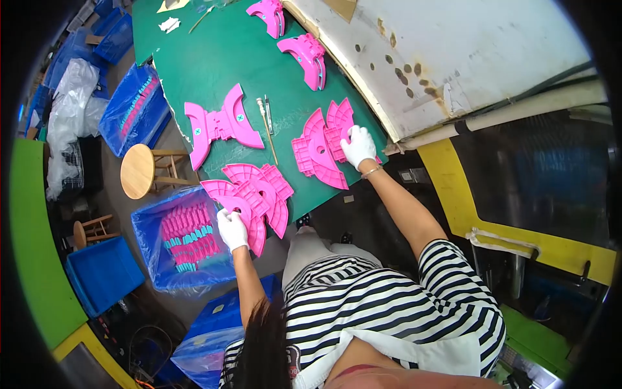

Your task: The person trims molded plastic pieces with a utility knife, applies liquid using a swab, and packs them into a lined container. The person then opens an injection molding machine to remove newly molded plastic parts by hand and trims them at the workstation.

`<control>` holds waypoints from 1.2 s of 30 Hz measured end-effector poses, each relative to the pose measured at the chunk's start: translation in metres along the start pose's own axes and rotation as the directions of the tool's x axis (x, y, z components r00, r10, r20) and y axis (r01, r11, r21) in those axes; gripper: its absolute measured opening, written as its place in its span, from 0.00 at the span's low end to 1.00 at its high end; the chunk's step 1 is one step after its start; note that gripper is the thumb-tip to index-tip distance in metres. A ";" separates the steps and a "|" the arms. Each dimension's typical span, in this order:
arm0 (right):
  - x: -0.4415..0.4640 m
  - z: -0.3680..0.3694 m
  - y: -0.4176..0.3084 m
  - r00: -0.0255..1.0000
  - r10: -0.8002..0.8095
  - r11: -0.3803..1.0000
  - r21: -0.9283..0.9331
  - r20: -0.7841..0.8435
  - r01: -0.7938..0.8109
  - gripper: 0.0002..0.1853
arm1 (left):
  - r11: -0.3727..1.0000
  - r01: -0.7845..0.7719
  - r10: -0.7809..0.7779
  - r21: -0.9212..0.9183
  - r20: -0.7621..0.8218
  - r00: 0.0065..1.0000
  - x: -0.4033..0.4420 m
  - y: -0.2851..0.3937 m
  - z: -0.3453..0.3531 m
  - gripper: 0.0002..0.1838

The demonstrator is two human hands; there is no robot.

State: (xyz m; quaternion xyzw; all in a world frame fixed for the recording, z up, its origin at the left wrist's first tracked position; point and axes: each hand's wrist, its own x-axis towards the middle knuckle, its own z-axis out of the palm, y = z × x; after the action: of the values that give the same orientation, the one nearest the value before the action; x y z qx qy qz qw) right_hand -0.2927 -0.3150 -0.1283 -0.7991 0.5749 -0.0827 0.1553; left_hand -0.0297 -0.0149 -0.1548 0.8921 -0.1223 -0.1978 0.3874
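Observation:
My left hand (232,231), in a white glove, grips the edge of a curved pink plastic part (249,200) at the table's near edge. That part overlaps another ribbed pink piece, so their borders are hard to separate. My right hand (360,148), also gloved, has its fingers closed on a ribbed pink plastic part (336,133) near the right edge. Just left of it lies a second ribbed pink part (317,150). Farther in, a joined pink piece (223,124) with two blue-marked spots lies with its curved arms spread.
On the green table (214,58) lie a thin stick (269,129) and a small white-and-dark tool. Two pink assemblies (306,59) stand at the back. Left of the table are a lined blue bin (146,243) of pink and teal parts and a wooden stool (138,172). A white machine panel (466,58) borders the right.

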 end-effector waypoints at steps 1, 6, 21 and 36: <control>0.005 0.002 0.002 0.987 0.063 0.997 -0.043 -0.146 -0.070 0.16 | 0.985 0.036 -0.023 -0.168 0.077 0.997 -0.003 0.008 -0.010 0.11; 0.034 0.011 0.027 0.930 0.340 0.940 -0.073 0.142 -0.333 0.22 | 0.730 -0.023 0.134 -0.683 0.111 0.985 -0.033 0.050 -0.050 0.17; -0.108 -0.111 0.030 0.906 -0.418 0.555 0.772 -0.063 0.309 0.09 | 0.450 0.770 0.266 -0.452 0.891 0.368 -0.087 0.093 -0.030 0.29; -0.539 -0.253 0.176 0.762 0.612 -0.249 0.862 -0.214 0.442 0.17 | 0.949 -0.037 0.208 -0.313 0.711 -0.672 -0.543 0.196 0.143 0.12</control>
State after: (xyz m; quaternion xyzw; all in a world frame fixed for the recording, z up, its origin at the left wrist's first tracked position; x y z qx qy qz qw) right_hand -0.7041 0.1038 0.0733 -0.2125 0.3479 -0.7493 0.5219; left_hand -0.5906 -0.0365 0.0419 0.1435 -0.5250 -0.8305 0.1182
